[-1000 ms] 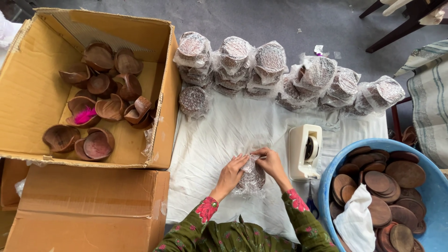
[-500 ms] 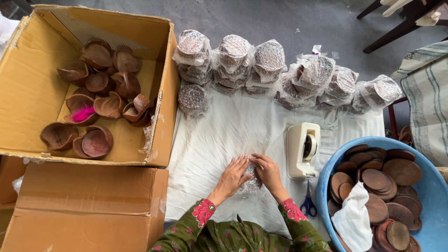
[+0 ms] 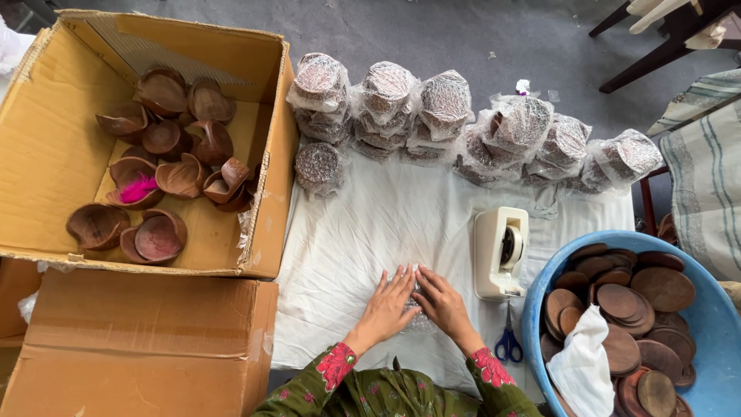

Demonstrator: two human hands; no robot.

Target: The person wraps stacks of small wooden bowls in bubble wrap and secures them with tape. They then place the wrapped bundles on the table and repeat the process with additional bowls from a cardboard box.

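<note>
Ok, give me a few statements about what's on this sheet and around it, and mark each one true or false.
1. Both hands, the left hand and the right hand, press flat on a bubble wrap bundle on the white sheet. True.
2. The tape dispenser sits inside the cardboard box. False: it stands on the sheet, beside the blue tub.
3. The blue tub holds flat brown wooden discs and a white cloth. True.
4. The scissors have red handles. False: the handles are blue.
5. The wrapped bundles line the far edge of the sheet. True.
</note>
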